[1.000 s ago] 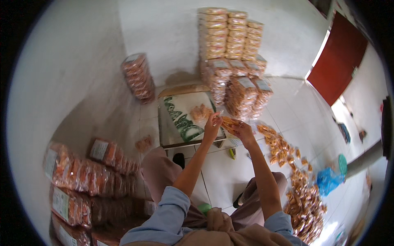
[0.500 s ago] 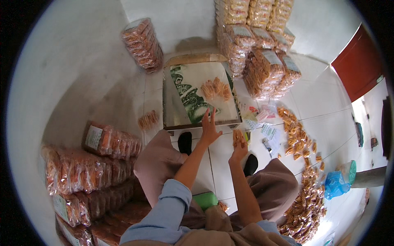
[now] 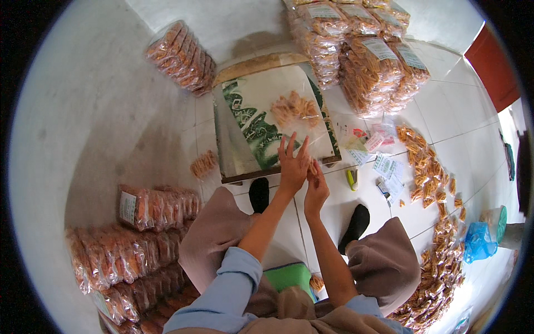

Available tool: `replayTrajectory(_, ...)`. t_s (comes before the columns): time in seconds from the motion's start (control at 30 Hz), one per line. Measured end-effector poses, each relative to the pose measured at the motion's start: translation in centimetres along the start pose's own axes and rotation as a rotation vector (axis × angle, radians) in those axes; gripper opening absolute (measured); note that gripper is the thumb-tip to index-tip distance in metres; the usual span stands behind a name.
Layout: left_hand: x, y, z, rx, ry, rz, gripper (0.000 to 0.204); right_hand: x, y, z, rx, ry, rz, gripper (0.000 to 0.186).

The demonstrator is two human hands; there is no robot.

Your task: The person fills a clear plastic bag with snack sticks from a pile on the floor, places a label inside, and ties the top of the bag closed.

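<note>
Seeing the orange snack pile (image 3: 295, 109) on the low table (image 3: 231, 139), just beyond both hands. Left hand (image 3: 292, 171) and right hand (image 3: 317, 192) are together; I can't tell whether either grips anything. I'd keep finger pressure light; pieces look brittle. Pile's long axis runs roughly left-right, with no clear front end. Yellow-green tool (image 3: 352, 180) right of the hands, loose snacks (image 3: 425, 167) farther right.

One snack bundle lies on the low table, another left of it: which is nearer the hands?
The tabletop bundle, just ahead of the left hand; the floor bundle lies farther, beside the table.
</note>
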State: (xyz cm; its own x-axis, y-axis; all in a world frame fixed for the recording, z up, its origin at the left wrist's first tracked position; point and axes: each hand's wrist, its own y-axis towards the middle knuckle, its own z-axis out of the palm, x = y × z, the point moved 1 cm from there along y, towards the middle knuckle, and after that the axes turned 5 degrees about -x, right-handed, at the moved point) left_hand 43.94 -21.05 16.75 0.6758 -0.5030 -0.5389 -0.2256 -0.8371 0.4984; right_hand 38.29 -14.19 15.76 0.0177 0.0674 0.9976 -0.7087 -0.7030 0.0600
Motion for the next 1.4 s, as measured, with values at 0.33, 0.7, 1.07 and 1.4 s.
replayTrajectory(0.33,0.4,1.4,-1.0,-0.013,-0.232,0.113,0.041,0.3,-3.7,-2.4,-0.251,-0.102,0.060,0.030)
replayTrajectory(0.7,1.0,0.8,-1.0,0.030,-0.108,0.073,0.031,-1.0,-0.5,0.3,-0.141,0.181,0.221,0.029)
replayTrajectory(1.07,6.9,12.0,1.3,-0.156,-0.123,0.091,0.033,-3.7,7.5,6.7,0.017,0.175,0.090,0.035)
replayTrajectory(1.4,9.7,17.0,5.4,0.275,0.122,-0.079,0.041,-5.7,10.8,6.7,0.180,0.514,0.272,0.047)
